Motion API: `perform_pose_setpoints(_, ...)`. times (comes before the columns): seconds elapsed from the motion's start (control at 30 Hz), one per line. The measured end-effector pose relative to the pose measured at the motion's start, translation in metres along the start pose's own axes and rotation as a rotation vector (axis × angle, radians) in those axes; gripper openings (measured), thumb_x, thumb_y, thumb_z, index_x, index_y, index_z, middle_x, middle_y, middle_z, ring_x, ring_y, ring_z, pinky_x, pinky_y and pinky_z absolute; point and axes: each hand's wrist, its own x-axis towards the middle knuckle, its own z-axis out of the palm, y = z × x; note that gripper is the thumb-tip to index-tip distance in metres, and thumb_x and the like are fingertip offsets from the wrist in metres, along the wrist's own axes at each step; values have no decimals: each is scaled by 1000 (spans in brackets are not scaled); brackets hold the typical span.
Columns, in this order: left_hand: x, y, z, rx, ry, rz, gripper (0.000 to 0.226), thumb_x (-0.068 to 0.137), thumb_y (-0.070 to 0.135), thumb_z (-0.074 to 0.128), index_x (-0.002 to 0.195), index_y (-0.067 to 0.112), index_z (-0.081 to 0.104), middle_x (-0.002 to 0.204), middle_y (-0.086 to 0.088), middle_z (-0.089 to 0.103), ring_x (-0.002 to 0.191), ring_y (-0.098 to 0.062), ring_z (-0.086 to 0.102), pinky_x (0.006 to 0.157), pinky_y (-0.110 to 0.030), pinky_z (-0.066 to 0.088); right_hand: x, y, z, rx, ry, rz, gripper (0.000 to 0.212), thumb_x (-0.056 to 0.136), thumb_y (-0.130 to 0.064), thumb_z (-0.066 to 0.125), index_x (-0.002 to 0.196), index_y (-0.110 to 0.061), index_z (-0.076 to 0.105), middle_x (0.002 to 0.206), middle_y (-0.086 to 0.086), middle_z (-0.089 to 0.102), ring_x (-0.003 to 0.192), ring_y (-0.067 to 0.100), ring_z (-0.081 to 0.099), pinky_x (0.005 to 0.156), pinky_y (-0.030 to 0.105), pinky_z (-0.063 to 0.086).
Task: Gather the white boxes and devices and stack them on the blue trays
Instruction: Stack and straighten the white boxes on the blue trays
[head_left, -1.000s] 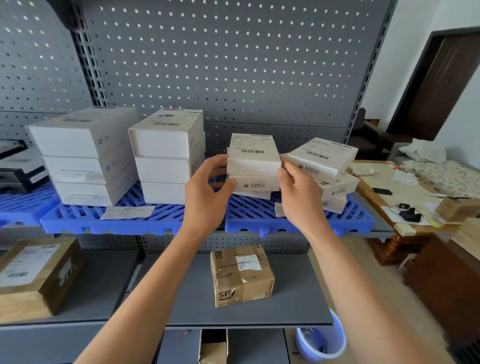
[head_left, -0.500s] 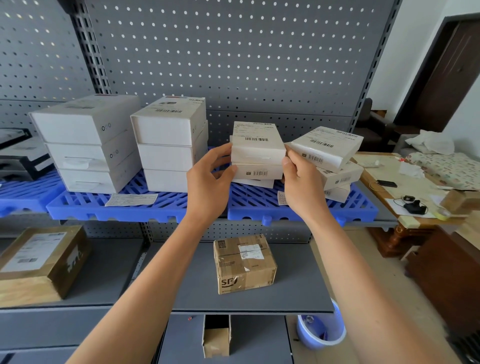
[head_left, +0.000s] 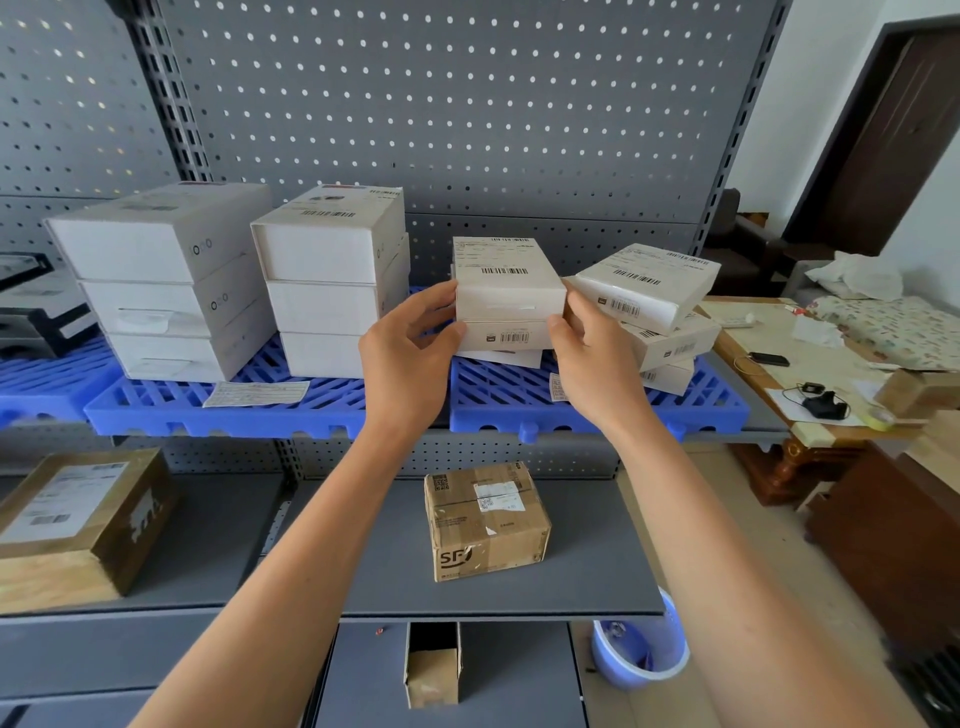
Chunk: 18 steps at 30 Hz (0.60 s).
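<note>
White boxes (head_left: 509, 291), blue slatted trays (head_left: 597, 400), grey perforated backboard (head_left: 467, 104).

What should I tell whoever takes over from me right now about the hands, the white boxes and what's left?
Left hand and right hand pinch the two sides of the middle stack of small white boxes on the right blue tray.
Done: two stacks of three large white boxes stand on the left blue tray.
Left: the right-hand small stack sits crooked, its top box tilted; the middle stack's bottom box sticks out askew. Square both.
Brown parcels on the lower shelf are not part of the job.
</note>
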Motion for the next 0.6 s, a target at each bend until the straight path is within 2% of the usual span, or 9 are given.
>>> perform_pose_setpoints(0.07, -1, 0, 1, -4, 4, 7, 39, 94, -4, 64, 129, 11, 68, 119, 7, 73, 109, -3, 68, 92, -25, 57, -2, -1, 0, 5, -3, -13, 35, 105, -19, 41, 136, -30, 53, 104, -1, 70, 88, 17, 62, 70, 26, 50)
perform_pose_setpoints(0.17, -1, 1, 2, -5, 9, 6, 38, 94, -5, 61, 128, 13, 68, 117, 11, 72, 109, 0, 68, 92, -22, 56, -5, -4, 1, 56, -10, -11, 36, 104, -15, 41, 137, -28, 51, 96, 0, 65, 64, 14, 54, 54, 25, 45)
perform_pose_setpoints(0.23, -1, 1, 2, -6, 10, 0, 40, 95, -5, 60, 127, 16, 67, 115, 15, 71, 109, 1, 67, 93, -20, 55, -6, -4, 3, 65, -16, 3, 38, 104, -14, 42, 139, -27, 49, 101, -2, 64, 60, 7, 50, 51, 18, 42)
perform_pose_setpoints(0.3, 1, 0, 3, -13, 5, -8, 42, 96, -7, 58, 128, 18, 66, 117, 15, 70, 110, 1, 67, 93, -20, 55, -7, -3, 5, 59, -20, 3, 40, 103, -16, 44, 141, -28, 46, 115, -4, 65, 71, 7, 58, 53, 19, 48)
perform_pose_setpoints(0.33, 1, -1, 3, -13, 1, -10, 43, 96, -7, 56, 128, 19, 66, 118, 14, 70, 112, 0, 66, 94, -21, 55, -8, -3, 6, 61, -23, 3, 41, 102, -16, 46, 141, -29, 46, 119, -5, 65, 83, 9, 63, 60, 21, 53)
perform_pose_setpoints(0.4, 2, -1, 3, -3, -8, -9, 44, 96, -8, 54, 130, 19, 65, 122, 11, 70, 114, -1, 65, 96, -22, 55, -9, -4, 6, 74, -29, 5, 42, 100, -15, 48, 140, -28, 48, 121, -8, 65, 101, 8, 64, 74, 18, 54)
perform_pose_setpoints(0.53, 6, -5, 1, 20, -45, -35, 42, 98, -2, 54, 133, 19, 62, 124, 13, 69, 118, -3, 63, 100, -29, 54, -11, -5, 8, 70, -30, 18, 46, 99, -15, 51, 143, -29, 46, 124, -11, 64, 99, 3, 62, 70, 5, 50)
perform_pose_setpoints(0.6, 8, -5, -1, 38, -79, -66, 41, 99, 6, 54, 136, 22, 60, 125, 15, 68, 119, -2, 62, 100, -30, 54, -12, -5, 9, 72, -35, 24, 49, 99, -13, 51, 144, -32, 44, 124, -11, 64, 101, 5, 63, 68, 6, 50)
